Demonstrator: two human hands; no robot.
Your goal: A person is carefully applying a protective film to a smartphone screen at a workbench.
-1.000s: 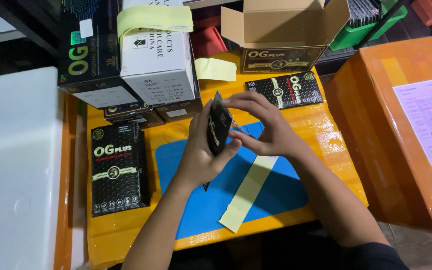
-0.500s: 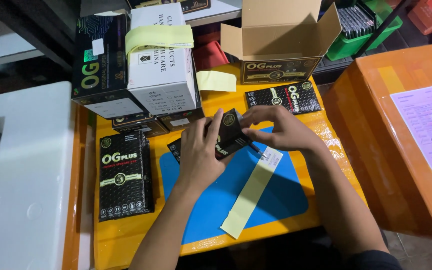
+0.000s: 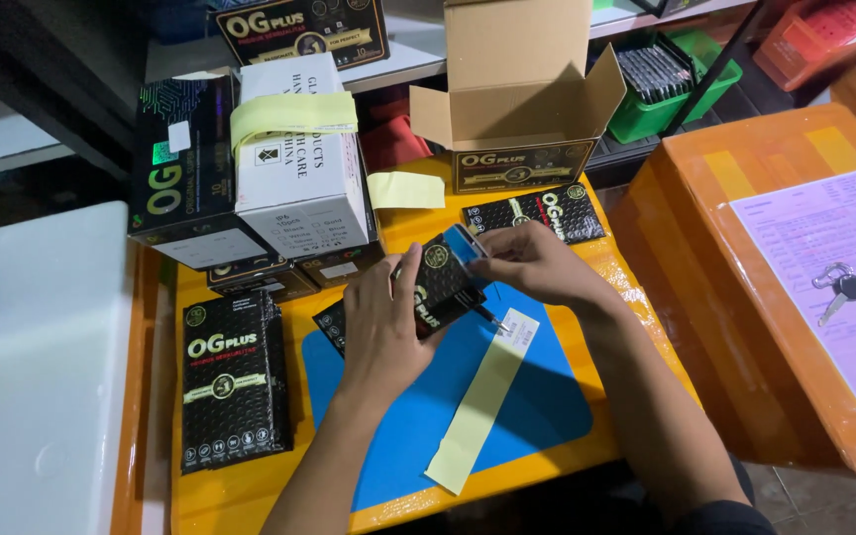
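While a black packet [image 3: 233,388] lies flat well left of both hands, the left hand [image 3: 385,322] grips a small black pack [image 3: 441,282] over the blue mat [image 3: 507,416]. The right hand [image 3: 537,263] pinches its top edge; its fingertips hide what's there.

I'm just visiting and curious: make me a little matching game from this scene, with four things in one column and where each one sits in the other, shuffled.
Things:
1. open cardboard box
2. keys
3. long yellow paper strip
4. green basket

Places:
A. lying across the blue mat
B. on the printed sheet at the far right
C. at the back of the yellow table, flaps up
D. behind the table, right of the cardboard box

Pairs: 1-C, 2-B, 3-A, 4-D
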